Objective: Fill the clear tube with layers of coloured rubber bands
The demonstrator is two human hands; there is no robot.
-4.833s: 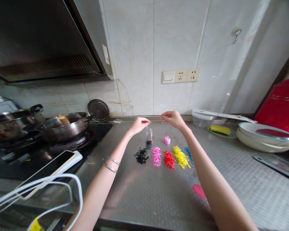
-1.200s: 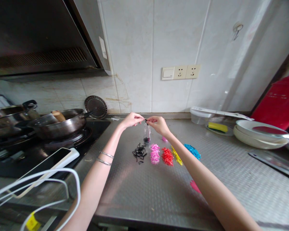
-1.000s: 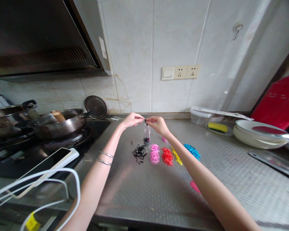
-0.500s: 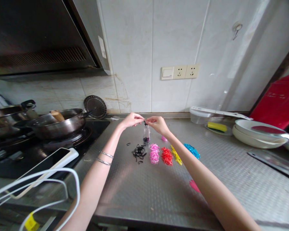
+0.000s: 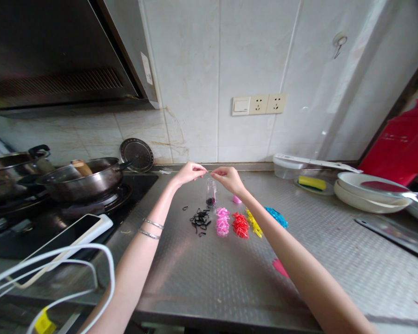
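Above a clear bottle standing upright, my left hand and my right hand face each other with pinched fingers. Their fingertips are a short gap apart, and anything still held there is too small to make out. Small black rubber bands lie at the bottom of the bottle. In front of it is a loose pile of black bands. To the right follow piles of pink bands, red bands, yellow bands and blue bands. My right forearm partly covers the yellow pile.
A pink cap sits behind the piles; a pink piece is half behind my right forearm. On the left are a stove with a pan, a phone and a white cable. White bowls and a sponge stand right.
Black bands that hung from the fingertips at the bottle's mouth are gone from there. The fingertips have moved slightly apart. The piles look the same.
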